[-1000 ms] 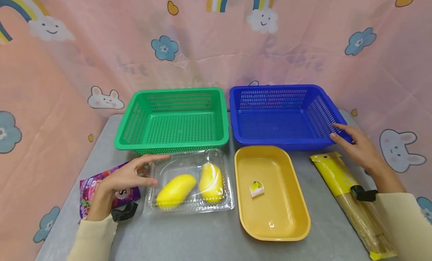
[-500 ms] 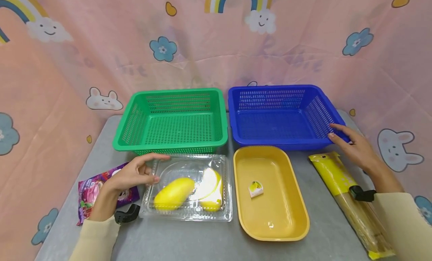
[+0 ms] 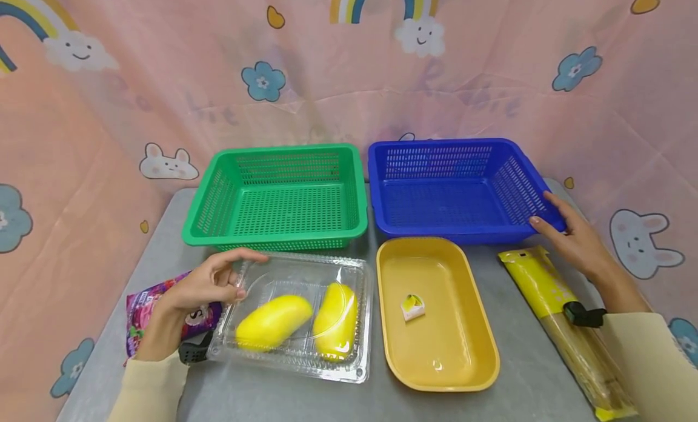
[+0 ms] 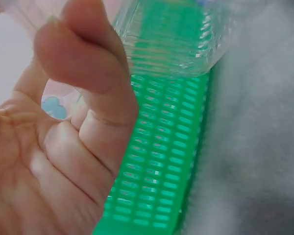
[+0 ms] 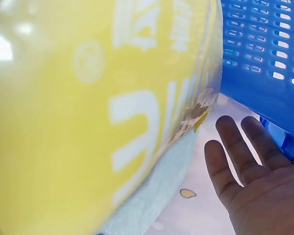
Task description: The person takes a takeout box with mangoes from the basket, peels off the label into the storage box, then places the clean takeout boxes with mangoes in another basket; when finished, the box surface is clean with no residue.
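My left hand [image 3: 208,284] grips the left side of a clear plastic clamshell box [image 3: 283,267], which sits at a slant in front of the green basket [image 3: 356,222]. Inside the box lie two yellow mangoes, one on the left [image 3: 274,322] and one on the right [image 3: 335,322]. In the left wrist view, the box's ridged edge [image 4: 171,56] shows beyond the curled fingers. At the right corner of the blue basket [image 3: 447,234], my right hand [image 3: 580,243] has thumb and forefinger by the rim; the other fingers are extended in the right wrist view.
A yellow tray [image 3: 442,349] stands right of the box, holding a small white piece with a yellow picture [image 3: 412,307]. A purple snack bag [image 3: 147,310] lies partly behind my left hand. A long yellow-topped packet [image 3: 567,334] lies under my right forearm. Printed cloth hangs behind the baskets.
My left hand has drawn the clamshell box towards me and slightly left, turning it to a slant with the mangoes inside. My right hand has stayed near the blue basket's corner.
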Tool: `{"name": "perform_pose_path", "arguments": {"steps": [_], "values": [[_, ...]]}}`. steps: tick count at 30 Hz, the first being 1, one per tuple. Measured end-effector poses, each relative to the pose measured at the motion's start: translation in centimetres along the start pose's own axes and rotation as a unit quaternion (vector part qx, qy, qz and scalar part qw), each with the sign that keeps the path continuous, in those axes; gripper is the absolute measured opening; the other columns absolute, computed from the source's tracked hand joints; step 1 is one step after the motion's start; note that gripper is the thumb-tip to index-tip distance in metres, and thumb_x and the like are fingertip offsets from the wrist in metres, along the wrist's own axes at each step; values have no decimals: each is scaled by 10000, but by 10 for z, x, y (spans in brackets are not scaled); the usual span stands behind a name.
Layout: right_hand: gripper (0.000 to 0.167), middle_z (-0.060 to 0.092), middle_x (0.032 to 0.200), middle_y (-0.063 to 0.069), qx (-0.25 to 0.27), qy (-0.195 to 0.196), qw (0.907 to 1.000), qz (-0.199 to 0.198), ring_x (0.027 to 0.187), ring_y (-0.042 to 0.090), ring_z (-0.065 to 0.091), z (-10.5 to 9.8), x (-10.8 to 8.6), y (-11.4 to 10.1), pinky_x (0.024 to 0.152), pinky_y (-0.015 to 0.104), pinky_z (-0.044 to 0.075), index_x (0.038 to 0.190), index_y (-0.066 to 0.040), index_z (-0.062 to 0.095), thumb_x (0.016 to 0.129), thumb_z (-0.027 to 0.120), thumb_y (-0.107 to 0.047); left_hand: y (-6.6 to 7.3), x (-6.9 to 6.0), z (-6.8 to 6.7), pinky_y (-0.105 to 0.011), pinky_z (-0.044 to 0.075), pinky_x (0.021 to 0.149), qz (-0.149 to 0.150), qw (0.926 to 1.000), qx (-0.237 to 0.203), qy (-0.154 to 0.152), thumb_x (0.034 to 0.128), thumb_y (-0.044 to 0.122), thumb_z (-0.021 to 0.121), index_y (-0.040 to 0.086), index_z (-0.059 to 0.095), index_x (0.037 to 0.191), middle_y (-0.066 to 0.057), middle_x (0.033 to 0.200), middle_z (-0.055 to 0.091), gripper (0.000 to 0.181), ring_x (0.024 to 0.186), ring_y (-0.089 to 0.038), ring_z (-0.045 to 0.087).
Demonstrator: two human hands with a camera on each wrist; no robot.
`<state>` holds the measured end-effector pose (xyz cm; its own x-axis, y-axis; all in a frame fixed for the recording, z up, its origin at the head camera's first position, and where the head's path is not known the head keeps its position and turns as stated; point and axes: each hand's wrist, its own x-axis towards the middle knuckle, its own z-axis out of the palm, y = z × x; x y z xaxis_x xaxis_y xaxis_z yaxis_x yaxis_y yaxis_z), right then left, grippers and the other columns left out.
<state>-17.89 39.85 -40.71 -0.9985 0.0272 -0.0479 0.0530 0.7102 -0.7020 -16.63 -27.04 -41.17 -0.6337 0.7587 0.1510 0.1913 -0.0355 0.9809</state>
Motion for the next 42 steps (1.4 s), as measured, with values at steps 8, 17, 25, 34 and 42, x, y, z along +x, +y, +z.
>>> {"name": "perform_pose_path", "arguments": {"steps": [8,17,25,34,42], "values": [[808,-41,1679,302,42,46,10000,39,1423,690,144,1,-3,1,1036,823,226,1650,-216,-34,1057,451,-474,12,-1,-4,-303,473,485,722,9966,-255,-314,908,-145,569,-54,462,1443,-95,1464,481,553,493,-227,337],[804,-37,1677,306,2,23,10000,27,1421,688,154,1,-3,3,1040,820,227,1649,-226,-44,1059,438,-485,33,9,-7,-301,569,565,761,9971,-57,-62,877,-143,563,-40,476,1440,-108,1425,519,579,552,-239,533],[809,-14,1674,318,98,-53,9999,-32,1423,680,173,2,-1,0,1052,810,232,1648,-219,-47,1060,444,-482,56,40,-9,-320,583,588,738,9965,-65,384,909,-119,543,76,534,1441,-80,1371,545,567,567,-201,626],[812,-11,1677,311,183,-18,9998,-67,1429,677,167,2,-1,-1,1057,810,223,1649,-205,-44,1061,452,-466,78,107,-4,-339,560,663,-582,9885,339,1355,971,65,568,171,494,1481,-110,1450,428,526,612,-182,608],[811,-39,1685,287,315,-55,9995,-63,1433,676,158,3,-2,-1,1061,809,215,1647,-223,-57,1062,446,-475,78,181,10,-310,536,636,-779,9831,86,1656,957,140,661,205,501,1499,-108,1597,325,569,814,-203,583]]}}
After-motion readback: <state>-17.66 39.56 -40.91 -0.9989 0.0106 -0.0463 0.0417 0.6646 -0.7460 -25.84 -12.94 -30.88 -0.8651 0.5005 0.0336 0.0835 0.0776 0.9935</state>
